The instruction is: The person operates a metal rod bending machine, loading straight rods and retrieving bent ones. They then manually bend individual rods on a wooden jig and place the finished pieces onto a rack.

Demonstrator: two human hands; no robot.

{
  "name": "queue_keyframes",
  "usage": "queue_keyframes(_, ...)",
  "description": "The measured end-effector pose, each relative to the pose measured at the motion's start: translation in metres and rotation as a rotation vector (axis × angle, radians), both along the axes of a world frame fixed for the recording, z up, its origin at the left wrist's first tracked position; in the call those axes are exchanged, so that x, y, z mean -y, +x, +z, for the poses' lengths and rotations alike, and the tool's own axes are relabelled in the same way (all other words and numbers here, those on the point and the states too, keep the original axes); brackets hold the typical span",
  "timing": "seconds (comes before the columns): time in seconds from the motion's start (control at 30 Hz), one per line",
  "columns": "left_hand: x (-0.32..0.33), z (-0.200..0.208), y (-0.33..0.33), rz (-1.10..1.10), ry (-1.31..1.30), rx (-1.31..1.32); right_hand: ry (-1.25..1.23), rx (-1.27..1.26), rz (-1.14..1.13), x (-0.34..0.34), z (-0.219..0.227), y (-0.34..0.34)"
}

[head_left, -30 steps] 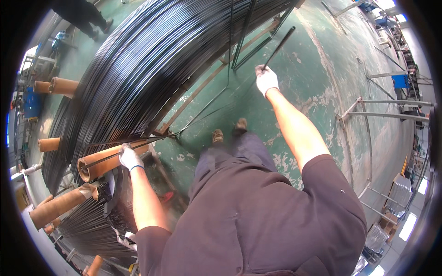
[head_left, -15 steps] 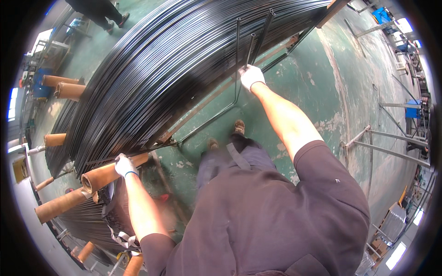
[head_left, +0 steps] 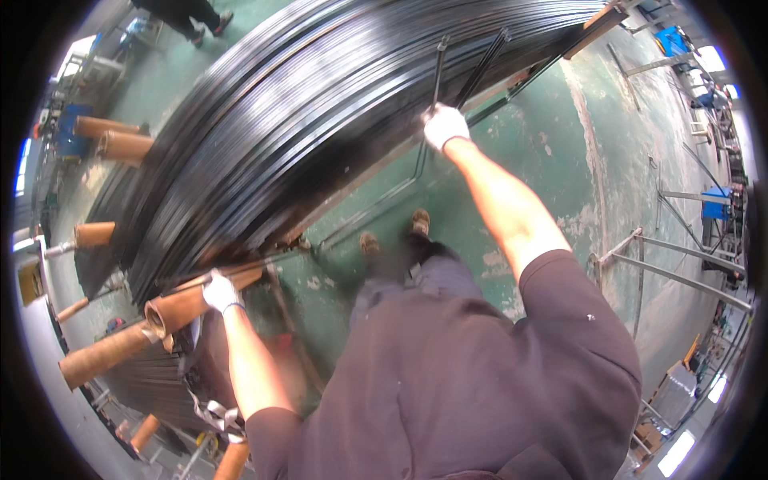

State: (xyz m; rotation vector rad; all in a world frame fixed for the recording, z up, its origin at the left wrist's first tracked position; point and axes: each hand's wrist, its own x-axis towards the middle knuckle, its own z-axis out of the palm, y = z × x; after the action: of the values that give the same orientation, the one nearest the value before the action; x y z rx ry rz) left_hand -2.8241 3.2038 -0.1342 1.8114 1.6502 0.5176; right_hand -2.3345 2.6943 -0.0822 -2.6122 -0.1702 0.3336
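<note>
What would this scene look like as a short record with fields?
Left hand: white-gloved, at a brown hollow cardboard tube; grip unclear
Right hand: white-gloved, at a slim upright black metal-looking bar; grip unclear
Stock: large pile of long, thin, glossy black rods
Floor: worn green paint
Background: another person's dark-trousered legs, upper left

right hand swung in from over green floor; now overlaps upright metal bar beside dark rod stack.
</note>
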Motion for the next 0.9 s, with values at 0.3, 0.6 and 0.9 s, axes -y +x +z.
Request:
queue_keyframes(0.3, 0.036, 0.018, 0.035, 0.069, -0.177, 0.36, 0.029, 0.025, -0.081, 0.021, -0.042, 0.005)
queue_keyframes(0.6, 0.019, 0.016, 0.044, 0.157, -0.091, 0.247, 0.002, -0.069, -0.09, 0.008, -0.028, 0.001)
queue_keyframes(0.9, 0.034, 0.024, 0.061, 0.041, 0.102, -0.135, -0.151, -0.096, 0.005, 0.021, -0.017, 0.011)
